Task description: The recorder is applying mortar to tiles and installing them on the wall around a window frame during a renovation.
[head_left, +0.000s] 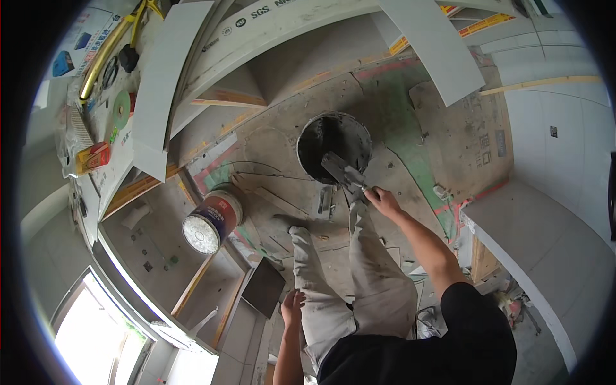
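My right hand (383, 200) is closed around the handle of a trowel (343, 170). Its grey, smeared blade reaches over the near rim of a round bucket (366, 133). Dark wet mortar (324, 133) coats the inside of this bucket; how deep it lies is hard to see. Beside my left thigh hangs my left hand (292, 308), its fingers loosely bent with nothing visible in them. Between my feet and the bucket, a flat grey tool (325, 200) lies on the floor, partly hidden by the trowel.
A labelled pail (220, 213) with a whitish end stands left of my feet. Long pale panels (443, 54) lean across the counter frame (276, 25). Tape, a yellow-handled tool and a small red-yellow box (93, 158) crowd the left counter. A low wall (539, 256) borders the right.
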A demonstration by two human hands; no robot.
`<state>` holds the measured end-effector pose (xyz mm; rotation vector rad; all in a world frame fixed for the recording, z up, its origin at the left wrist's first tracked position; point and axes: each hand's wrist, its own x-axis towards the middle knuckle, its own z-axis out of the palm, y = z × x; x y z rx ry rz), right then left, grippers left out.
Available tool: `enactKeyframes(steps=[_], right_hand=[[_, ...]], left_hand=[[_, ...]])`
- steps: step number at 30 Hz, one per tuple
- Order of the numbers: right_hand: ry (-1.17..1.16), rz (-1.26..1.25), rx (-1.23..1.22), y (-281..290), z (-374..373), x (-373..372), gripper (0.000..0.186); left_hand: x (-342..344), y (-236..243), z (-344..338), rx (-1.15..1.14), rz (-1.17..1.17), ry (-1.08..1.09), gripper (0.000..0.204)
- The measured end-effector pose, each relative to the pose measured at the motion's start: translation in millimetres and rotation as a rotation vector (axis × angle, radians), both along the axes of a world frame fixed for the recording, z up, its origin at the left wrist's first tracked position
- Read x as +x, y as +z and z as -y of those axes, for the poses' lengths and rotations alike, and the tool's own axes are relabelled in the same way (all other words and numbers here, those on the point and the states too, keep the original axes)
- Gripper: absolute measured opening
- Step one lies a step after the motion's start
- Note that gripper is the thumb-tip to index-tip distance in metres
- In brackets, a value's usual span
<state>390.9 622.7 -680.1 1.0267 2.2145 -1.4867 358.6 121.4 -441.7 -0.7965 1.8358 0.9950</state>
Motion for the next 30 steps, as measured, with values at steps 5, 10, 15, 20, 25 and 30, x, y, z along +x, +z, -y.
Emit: enactKeyframes(steps=[5,10,15,20,25,30], right_hand=[[0.053,0.101,0.173,-43.9,3.1,23.1,0.062],[0.118,0.299,0.163,10.2,18.9,115.3,0.057],[0.101,-0.013,0.163,81.6,17.1,126.5,0.038],[0.121,-0.128,0.402,8.6,12.4,33.5,0.038],[0.214,0.052,0.542,-88.8,13.8,40.5,0.034],[0.275,0.313,0.561,-79.7,9.8,110.3,0.032]], left_hand=[[-8.9,-4.4,26.7,-0.067,0.004,-0.145,0.036],[-14.2,2.2,12.6,-0.027,0.021,-0.09,0.035],[-18.8,3.6,-39.1,0.09,0.047,-0.196,0.043],[-9.9,-13.5,-55.2,0.172,0.065,-0.247,0.041],[-4.0,-17.6,-39.3,0.101,0.065,-0.29,0.042],[-14.7,10.9,2.3,-0.018,0.045,-0.05,0.035]])
